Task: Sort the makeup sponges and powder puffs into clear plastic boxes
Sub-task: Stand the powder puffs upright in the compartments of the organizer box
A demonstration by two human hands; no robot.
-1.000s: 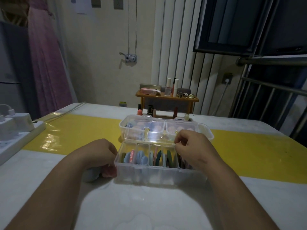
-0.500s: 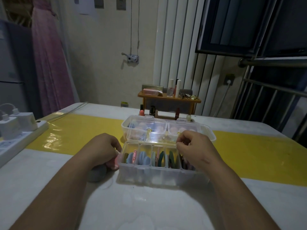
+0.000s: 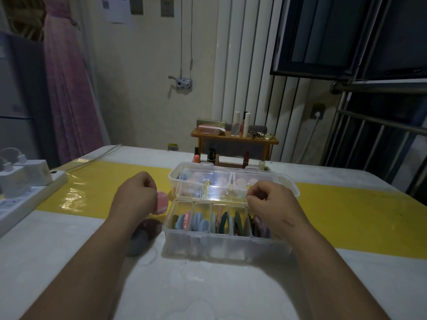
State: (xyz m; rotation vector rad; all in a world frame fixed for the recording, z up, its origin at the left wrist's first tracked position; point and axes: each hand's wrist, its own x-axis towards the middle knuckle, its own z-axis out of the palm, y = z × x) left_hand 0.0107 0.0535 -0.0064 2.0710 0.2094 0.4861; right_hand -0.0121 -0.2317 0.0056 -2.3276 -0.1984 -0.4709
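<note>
The near box [image 3: 226,247] is see-through plastic, smooth and a little cloudy, and its open lid [image 3: 215,190] shines where the light hits it. The desk [image 3: 208,292] looks white and matt, but the yellow strip [image 3: 346,209] across it is glossy. The little shelf [image 3: 234,140] is smooth brown wood, and the rail [image 3: 379,87] is shiny metal.

**Counts on and past the table**

Two hands: left hand [image 3: 135,197] and right hand [image 3: 275,204]. Two clear boxes: near box [image 3: 221,248] and far box [image 3: 290,183]. The near box shows five compartments, and the puffs in them are too tightly packed to count. Three loose pieces lie outside: one pink puff [image 3: 162,202], one grey sponge [image 3: 138,242], one dark red piece [image 3: 151,227]. One power strip [image 3: 27,199] carries two chargers [image 3: 37,172]. One shelf [image 3: 233,140] holds two white-capped tubes [image 3: 236,118], with three lipsticks [image 3: 196,155] beneath.
</note>
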